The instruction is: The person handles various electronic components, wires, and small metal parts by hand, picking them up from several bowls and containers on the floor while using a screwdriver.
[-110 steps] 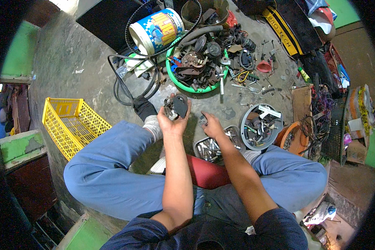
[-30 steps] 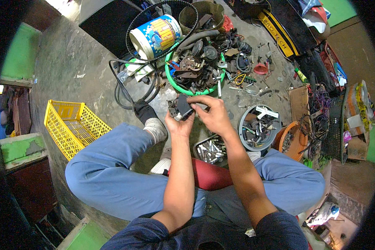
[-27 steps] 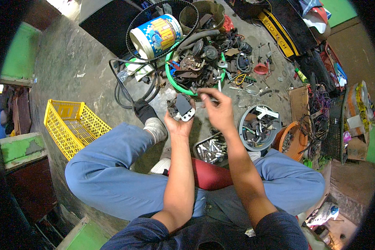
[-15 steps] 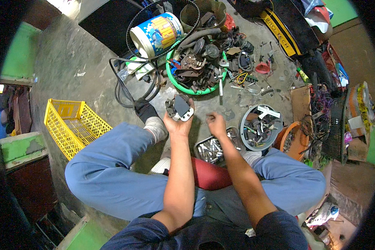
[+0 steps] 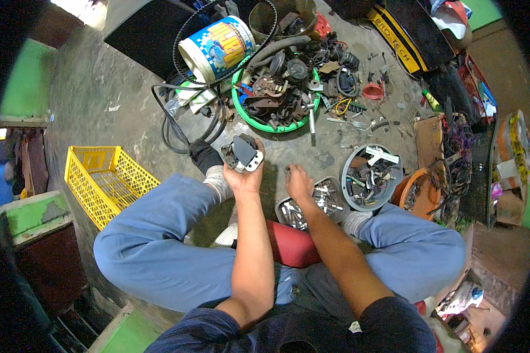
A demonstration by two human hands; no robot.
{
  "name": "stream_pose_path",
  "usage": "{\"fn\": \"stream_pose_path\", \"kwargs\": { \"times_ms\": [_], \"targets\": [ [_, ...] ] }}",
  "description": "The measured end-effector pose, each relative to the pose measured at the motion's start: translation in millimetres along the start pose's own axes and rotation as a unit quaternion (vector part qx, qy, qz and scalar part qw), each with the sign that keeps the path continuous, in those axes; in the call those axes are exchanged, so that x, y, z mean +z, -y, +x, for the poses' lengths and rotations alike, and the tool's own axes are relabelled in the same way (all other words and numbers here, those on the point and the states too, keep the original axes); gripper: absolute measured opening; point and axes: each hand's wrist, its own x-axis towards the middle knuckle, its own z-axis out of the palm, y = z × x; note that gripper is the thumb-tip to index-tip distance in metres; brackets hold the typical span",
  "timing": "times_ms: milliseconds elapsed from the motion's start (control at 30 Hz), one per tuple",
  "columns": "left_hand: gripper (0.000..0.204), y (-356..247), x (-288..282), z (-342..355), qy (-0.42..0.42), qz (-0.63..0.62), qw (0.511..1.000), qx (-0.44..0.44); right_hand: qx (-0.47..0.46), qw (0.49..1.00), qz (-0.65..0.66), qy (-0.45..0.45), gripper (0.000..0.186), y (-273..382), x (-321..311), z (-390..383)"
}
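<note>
Left hand (image 5: pixel 245 181): grip cupped around the part (image 5: pixel 244 150), which lies within it, dark face upward. Right hand (image 5: pixel 300 183), at four o'clock from the part: grip narrow or holding something, cannot tell.

Base: scuffed grey concrete floor (image 5: pixel 115 132) | Left: flat green-painted wall (image 5: pixel 26 82), low chipped green ledge (image 5: pixel 35 217) above dark reddish-brown panel (image 5: pixel 53 256) | Upper right: green wall section (image 5: pixel 483 13) | Light: white glare (image 5: pixel 70 7), upper left
</note>
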Motion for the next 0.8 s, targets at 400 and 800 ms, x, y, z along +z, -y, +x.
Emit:
{"fn": "stream_pose_path", "kwargs": {
  "times_ms": [400, 800],
  "targets": [
    [0.041, -5, -3, 4, -0.016, 0.008, 1.0, -0.009, 0.013, 1.0, 0.021, -0.008, 0.016, 7, -6, 2],
    [0.044, 2, -4, 3, -0.029, 0.053, 0.998, -0.011, 0.041, 0.987, 0.147, -0.04, 0.032, 7, -13, 55]
  ]
}}
